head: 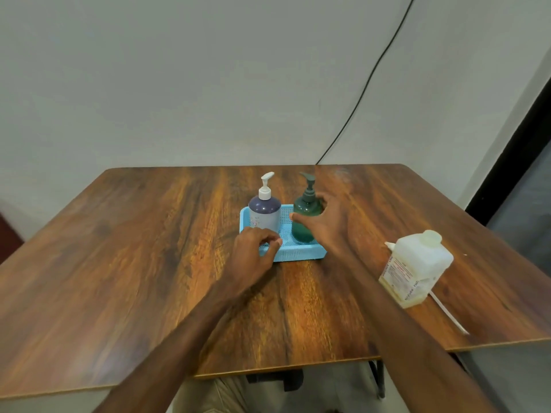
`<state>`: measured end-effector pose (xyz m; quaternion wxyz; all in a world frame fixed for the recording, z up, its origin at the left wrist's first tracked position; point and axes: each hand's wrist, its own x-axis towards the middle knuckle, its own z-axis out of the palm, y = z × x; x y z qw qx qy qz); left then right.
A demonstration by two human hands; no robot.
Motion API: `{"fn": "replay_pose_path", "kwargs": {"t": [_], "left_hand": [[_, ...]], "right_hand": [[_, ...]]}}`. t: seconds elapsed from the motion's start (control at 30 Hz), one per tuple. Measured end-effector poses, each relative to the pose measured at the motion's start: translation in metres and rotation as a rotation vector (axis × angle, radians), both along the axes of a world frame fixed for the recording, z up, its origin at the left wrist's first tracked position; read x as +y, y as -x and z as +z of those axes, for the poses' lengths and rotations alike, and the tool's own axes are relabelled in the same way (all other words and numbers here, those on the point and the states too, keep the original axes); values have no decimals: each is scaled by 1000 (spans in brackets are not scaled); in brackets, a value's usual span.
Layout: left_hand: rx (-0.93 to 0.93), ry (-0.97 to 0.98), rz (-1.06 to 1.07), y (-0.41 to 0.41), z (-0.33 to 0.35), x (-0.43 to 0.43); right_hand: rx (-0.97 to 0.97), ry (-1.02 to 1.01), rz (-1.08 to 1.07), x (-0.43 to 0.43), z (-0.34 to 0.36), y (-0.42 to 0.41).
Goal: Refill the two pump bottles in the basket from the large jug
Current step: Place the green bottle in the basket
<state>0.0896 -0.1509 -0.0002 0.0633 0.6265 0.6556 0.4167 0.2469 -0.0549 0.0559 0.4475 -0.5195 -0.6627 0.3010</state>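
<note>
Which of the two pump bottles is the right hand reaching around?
The green bottle, with the dark pump, on the basket's right side. The purple bottle has a white pump.

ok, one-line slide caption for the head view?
Right hand open around the green pump bottle in the blue basket; left hand at the basket's edge; jug untouched.

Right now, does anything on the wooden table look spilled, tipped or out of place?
Nothing stands out. The purple pump bottle and green pump bottle stand upright in the blue mesh basket, the large white jug sits upright, capped, to the right, and the wooden table shows no spill.
</note>
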Motion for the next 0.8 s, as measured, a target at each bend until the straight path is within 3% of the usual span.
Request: {"fn": "replay_pose_path", "kwargs": {"t": [0.1, 0.27, 0.4, 0.57, 0.8], "left_hand": [[-42, -8, 12, -1, -4, -1], [-153, -225, 170, 5, -8, 0], [-194, -102, 282, 13, 4, 23], [-234, 62, 163, 19, 15, 53], [-300, -130, 146, 15, 37, 39]], "right_hand": [[-4, 33, -3, 3, -16, 3], [-28, 35, 15, 9, -22, 2], [-65, 19, 52, 3, -20, -2], [-64, -18, 26, -15, -15, -20], [51, 3, 6, -43, -6, -57]]}}
